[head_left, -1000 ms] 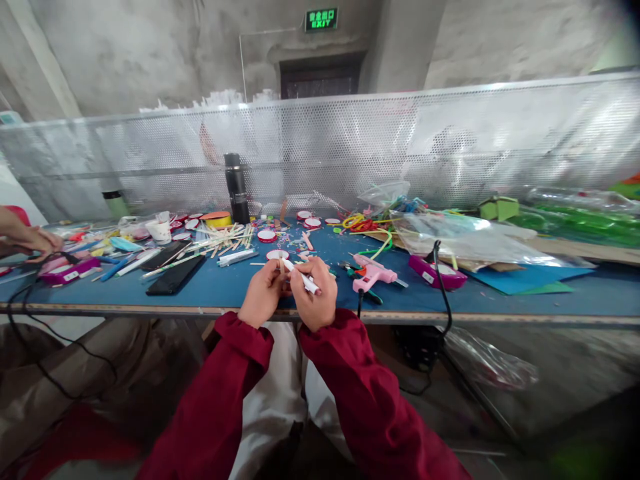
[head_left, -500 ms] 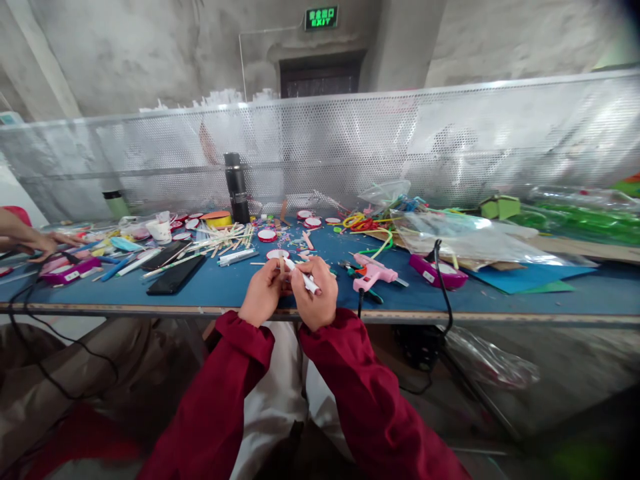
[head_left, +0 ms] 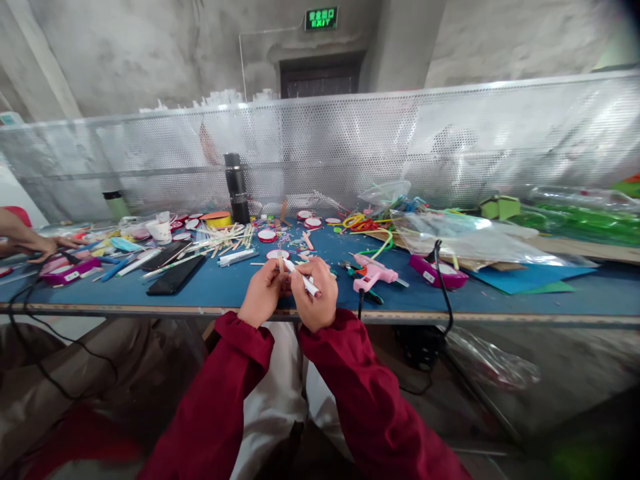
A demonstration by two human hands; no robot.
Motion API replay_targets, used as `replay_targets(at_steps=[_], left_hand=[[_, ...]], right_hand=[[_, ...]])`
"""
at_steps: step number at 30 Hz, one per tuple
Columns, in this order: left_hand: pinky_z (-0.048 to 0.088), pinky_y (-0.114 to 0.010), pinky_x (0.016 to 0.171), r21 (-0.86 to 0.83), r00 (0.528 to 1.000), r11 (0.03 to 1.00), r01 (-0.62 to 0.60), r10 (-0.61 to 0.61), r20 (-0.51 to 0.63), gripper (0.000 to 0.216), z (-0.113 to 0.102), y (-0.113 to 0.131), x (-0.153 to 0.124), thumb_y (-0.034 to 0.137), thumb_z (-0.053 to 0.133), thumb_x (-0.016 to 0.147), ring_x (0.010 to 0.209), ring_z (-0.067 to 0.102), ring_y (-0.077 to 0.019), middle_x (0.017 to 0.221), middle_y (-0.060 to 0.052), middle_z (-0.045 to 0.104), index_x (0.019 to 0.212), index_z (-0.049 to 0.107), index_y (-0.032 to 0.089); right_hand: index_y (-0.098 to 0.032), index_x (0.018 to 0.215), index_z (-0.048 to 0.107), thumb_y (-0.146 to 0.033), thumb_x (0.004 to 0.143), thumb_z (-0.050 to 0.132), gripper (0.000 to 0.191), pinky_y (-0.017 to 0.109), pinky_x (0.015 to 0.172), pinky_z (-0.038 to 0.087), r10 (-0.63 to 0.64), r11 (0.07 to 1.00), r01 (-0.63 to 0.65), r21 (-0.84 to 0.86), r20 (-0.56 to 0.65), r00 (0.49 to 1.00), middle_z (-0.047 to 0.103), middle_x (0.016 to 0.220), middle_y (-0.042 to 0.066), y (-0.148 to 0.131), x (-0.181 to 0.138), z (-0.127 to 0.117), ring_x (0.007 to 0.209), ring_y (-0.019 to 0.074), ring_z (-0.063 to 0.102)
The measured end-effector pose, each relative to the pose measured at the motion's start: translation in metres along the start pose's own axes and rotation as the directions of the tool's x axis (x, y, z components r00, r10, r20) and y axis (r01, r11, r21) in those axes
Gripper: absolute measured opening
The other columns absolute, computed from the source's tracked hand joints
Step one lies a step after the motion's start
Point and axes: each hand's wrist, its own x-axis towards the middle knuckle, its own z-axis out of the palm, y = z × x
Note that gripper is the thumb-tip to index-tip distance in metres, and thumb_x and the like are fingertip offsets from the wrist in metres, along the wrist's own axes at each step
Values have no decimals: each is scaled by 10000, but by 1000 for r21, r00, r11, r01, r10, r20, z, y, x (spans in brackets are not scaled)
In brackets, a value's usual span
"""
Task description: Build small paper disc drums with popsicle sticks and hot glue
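Observation:
My left hand [head_left: 261,294] and my right hand [head_left: 317,298] meet at the near edge of the blue table [head_left: 225,288], both in dark red sleeves. The right hand is closed round a white marker pen [head_left: 303,278] whose tip points up and left. Pinched upright in my left hand is a small wooden stick [head_left: 281,265], touching or very close to the pen tip. A pink glue gun [head_left: 374,274] lies just right of my right hand.
Loose wooden sticks [head_left: 227,238], red-and-white round lids [head_left: 267,235], a black flask [head_left: 237,189], a black phone [head_left: 175,275] and plastic bags [head_left: 453,238] cover the table. A perforated metal screen [head_left: 350,140] backs it. Another person's hand [head_left: 35,245] rests at far left among cables.
My hands have stayed almost still with the pen and stick. The other person's hand at far left has shifted slightly.

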Motion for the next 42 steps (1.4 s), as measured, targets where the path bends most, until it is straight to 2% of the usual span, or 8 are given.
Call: replay_targets(at_steps=[11, 19, 25, 29, 32, 36, 39, 42], left_hand=[[488, -221, 578, -3, 1000, 1000, -26, 26, 9, 143, 0, 0, 0, 331, 622, 866, 651, 595, -129, 751, 25, 629, 893, 563, 204], [559, -282, 649, -5, 999, 999, 37, -37, 7, 141, -2, -1, 0, 336, 617, 865, 702, 664, -166, 800, 9, 677, 904, 541, 224], [588, -278, 651, -5, 997, 997, 77, -77, -31, 149, -4, 0, -1, 321, 574, 892, 698, 704, -149, 837, 0, 697, 972, 506, 216], [585, -261, 649, -13, 994, 996, 92, -93, -54, 163, -1, 3, -2, 322, 566, 902, 718, 734, -153, 824, -6, 702, 986, 491, 204], [588, -263, 642, -21, 992, 994, 107, -108, -57, 176, 0, 2, -1, 327, 579, 895, 712, 741, -159, 822, -12, 706, 985, 496, 199], [595, -278, 649, -17, 992, 994, 107, -108, -64, 187, -1, 0, 0, 327, 592, 888, 727, 749, -174, 828, -17, 714, 997, 506, 201], [594, -283, 659, -17, 993, 995, 103, -104, -62, 190, -2, -1, 0, 329, 594, 889, 738, 753, -178, 851, -27, 725, 999, 507, 202], [593, -292, 664, -29, 993, 994, 102, -104, -62, 192, -2, -1, 0, 332, 599, 884, 736, 753, -181, 851, -27, 732, 994, 504, 206]], right_hand=[[-245, 836, 592, -222, 909, 552, 86, 417, 974, 492, -7, 1000, 7, -5, 0, 1000, 691, 758, 2, -1, 1, 1, 766, 183, 619], [-241, 851, 617, -267, 949, 531, 132, 367, 825, 503, 79, 993, -78, -83, 12, 997, 693, 804, 33, -6, 3, -3, 792, 198, 623], [-244, 1012, 689, -253, 987, 521, 171, 387, 942, 449, 49, 969, 15, -245, 253, 966, 760, 941, 38, -30, 15, -42, 889, 205, 670], [-179, 1284, 628, -417, 938, 595, 421, 413, 975, 466, 138, 906, 32, -422, 367, 920, 719, 1219, 120, -29, 48, -85, 1113, 282, 656], [-206, 1251, 675, -538, 932, 560, 475, 406, 926, 493, 296, 810, 47, -585, 476, 828, 739, 1195, 111, -4, 90, -108, 1045, 286, 691], [-253, 1273, 675, -588, 926, 510, 510, 426, 859, 491, 513, 619, 42, -784, 445, 734, 742, 1181, 107, 39, 144, -114, 994, 303, 696], [-261, 1379, 599, -525, 881, 606, 564, 503, 909, 442, 499, 497, 114, -860, 390, 774, 726, 1217, 136, 52, 155, -107, 1047, 350, 668], [-269, 1149, 738, -364, 910, 598, 292, 476, 951, 384, 317, 548, 247, -799, 471, 823, 768, 1075, 87, 40, 134, -94, 1023, 303, 656]])
